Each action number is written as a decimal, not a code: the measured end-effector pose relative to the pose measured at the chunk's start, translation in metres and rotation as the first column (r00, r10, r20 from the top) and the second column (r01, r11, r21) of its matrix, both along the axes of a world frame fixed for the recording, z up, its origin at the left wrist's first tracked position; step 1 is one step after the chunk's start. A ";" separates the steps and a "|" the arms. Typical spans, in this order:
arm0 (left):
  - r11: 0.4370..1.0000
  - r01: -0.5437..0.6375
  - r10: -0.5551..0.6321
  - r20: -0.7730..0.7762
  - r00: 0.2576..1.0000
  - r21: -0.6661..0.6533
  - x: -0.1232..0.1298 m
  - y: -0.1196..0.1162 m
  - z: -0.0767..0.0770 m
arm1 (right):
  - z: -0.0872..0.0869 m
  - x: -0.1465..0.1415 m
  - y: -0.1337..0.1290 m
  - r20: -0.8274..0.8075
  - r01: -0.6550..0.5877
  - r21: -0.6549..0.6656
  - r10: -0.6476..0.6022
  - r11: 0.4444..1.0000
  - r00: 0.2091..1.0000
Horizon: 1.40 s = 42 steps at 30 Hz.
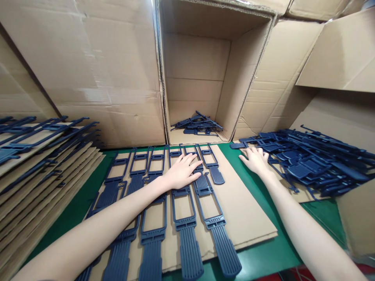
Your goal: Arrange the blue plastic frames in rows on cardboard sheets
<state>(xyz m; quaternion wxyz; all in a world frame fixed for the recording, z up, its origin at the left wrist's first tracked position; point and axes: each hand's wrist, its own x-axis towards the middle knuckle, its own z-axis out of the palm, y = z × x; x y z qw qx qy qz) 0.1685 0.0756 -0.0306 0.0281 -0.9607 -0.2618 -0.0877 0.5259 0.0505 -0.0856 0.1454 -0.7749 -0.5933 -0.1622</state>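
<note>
My left hand [181, 171] lies with fingers spread over the upper row of dark blue plastic frames with ribbed paddle ends, and it partly hides several of them. These frames [209, 208] lie in two rows on a flat cardboard sheet [240, 210]. Over at the right, my right hand [254, 159] is at the left edge of a loose pile of similar dark blue parts [304, 156]. Its thumb stands apart from the fingers, and the fingertips are close to one part's flat end [238, 145]; whether they touch it I cannot tell.
At the left stands a stack of cardboard sheets [58, 187] layered with blue parts. An open cardboard box [196, 58] behind holds a small heap of parts [199, 124]. More cardboard boxes [102, 70] wall the back. The tabletop [258, 253] is green.
</note>
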 end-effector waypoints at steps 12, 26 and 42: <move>1.000 -0.005 0.005 -0.001 1.000 -0.007 0.001 -0.001 0.001 | -0.005 0.002 0.006 -0.039 -0.002 0.018 0.002 1.000 0.999; 1.000 0.007 -0.007 0.004 1.000 -0.007 0.000 0.001 0.001 | 0.037 -0.024 -0.011 -0.105 -0.111 0.416 0.169 0.903 0.980; 1.000 0.005 -0.005 0.004 1.000 0.003 0.001 0.000 -0.002 | 0.067 -0.122 -0.054 0.164 -0.677 0.675 0.835 0.292 0.524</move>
